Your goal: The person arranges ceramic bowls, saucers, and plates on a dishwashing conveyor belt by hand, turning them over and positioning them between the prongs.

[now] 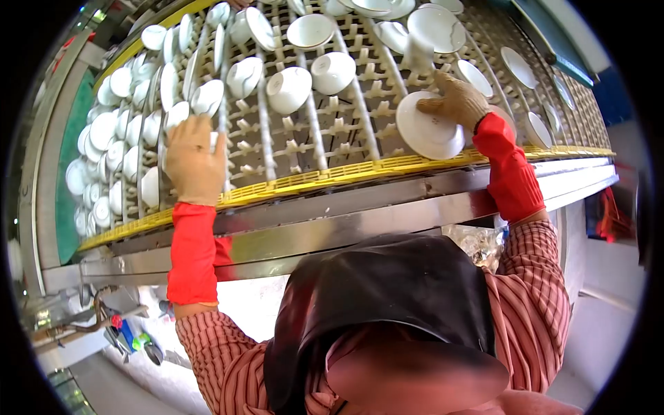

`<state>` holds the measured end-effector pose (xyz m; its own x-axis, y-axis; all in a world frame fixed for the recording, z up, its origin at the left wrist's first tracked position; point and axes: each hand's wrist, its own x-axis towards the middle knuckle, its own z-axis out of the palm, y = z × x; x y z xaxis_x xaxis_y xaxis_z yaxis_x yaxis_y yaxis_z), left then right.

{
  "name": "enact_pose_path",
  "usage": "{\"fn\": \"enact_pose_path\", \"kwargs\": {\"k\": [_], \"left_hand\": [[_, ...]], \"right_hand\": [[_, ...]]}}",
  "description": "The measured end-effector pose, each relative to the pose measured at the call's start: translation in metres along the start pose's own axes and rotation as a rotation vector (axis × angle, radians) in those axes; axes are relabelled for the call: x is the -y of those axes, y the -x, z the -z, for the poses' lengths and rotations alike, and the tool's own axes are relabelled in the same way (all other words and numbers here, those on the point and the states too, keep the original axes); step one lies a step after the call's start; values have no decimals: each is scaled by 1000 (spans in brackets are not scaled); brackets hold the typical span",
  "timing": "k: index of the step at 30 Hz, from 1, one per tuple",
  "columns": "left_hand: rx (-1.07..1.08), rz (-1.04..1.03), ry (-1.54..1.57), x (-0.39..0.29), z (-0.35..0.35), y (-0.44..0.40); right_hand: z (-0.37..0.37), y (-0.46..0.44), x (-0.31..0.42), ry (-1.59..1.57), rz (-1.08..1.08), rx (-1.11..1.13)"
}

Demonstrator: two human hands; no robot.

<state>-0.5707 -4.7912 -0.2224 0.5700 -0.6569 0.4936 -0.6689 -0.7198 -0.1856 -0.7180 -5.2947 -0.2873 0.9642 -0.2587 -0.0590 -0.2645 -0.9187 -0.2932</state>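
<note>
A slatted conveyor rack with rows of pegs carries white dishes in front of me. My right hand, in a tan glove with a red cuff, has its thumb over the edge of a white plate tilted near the rack's front edge. Just beyond those fingers is a blurred white cup; whether they touch it is unclear. My left hand, gloved the same way, is bent over the rack beside a white bowl. A bit of white shows between its thumb and fingers, but its shape is hidden.
Bowls, including one upside down, stand across the rack's middle. Stacked small dishes crowd the left. More plates lean at the right. A yellow edge strip and a steel rail run along the front.
</note>
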Motion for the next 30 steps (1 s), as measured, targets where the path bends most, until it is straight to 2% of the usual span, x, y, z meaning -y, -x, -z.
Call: {"fn": "enact_pose_path", "kwargs": {"k": [2,4,6,8,9,10,12,14,15,16,18,21,22,23,25,26,27,28,29,30], "left_hand": [[22,-116,325,-60,8,-25],[-2,-336,545,-114,4,-49],[49,-540,583,-157,-13,-63],[93,-604,581,-195,-22,-85],[118,-636,509,-211,-25,-94],[199,-731,320,-227,-45,-102],[56,-853,369,-250,-87,-107],[-12,-863,279,-259,-96,-110],[-40,-867,231,-261,-99,-110],[-38,-836,204,-262,-102,-111],[-35,-773,150,-262,-99,-116],[164,-711,56,-279,-87,-129],[239,-685,16,-281,-87,-130],[10,-676,57,-278,-87,-130],[13,-593,156,-272,-91,-130],[14,-548,206,-265,-83,-133],[-95,-528,364,-249,-77,-138],[-47,-396,389,-234,-68,-134],[7,-262,416,-218,-55,-128],[-147,-223,555,-192,-48,-122]], "right_hand": [[2,9,3,-7,0,25],[-3,18,6,-35,23,10],[-2,25,12,-103,37,22],[-2,29,17,-216,47,56],[-1,32,19,-261,97,48],[3,32,21,-162,97,59],[-6,32,6,-210,100,-216],[5,26,0,-133,-35,-384],[24,24,2,-34,-87,-330],[19,17,-14,48,-15,-432],[4,2,-37,133,-79,-421],[0,-14,-48,142,-246,-114],[-2,-18,-48,115,-230,-141],[-4,-15,-45,88,-217,-162],[-1,-10,-47,56,-197,-203],[3,-6,-50,-30,-217,-212],[7,-3,-55,-119,-237,-218],[9,0,-61,-209,-258,-216],[15,3,-66,-462,-232,-213],[19,4,-67,-698,-262,-186]]}}
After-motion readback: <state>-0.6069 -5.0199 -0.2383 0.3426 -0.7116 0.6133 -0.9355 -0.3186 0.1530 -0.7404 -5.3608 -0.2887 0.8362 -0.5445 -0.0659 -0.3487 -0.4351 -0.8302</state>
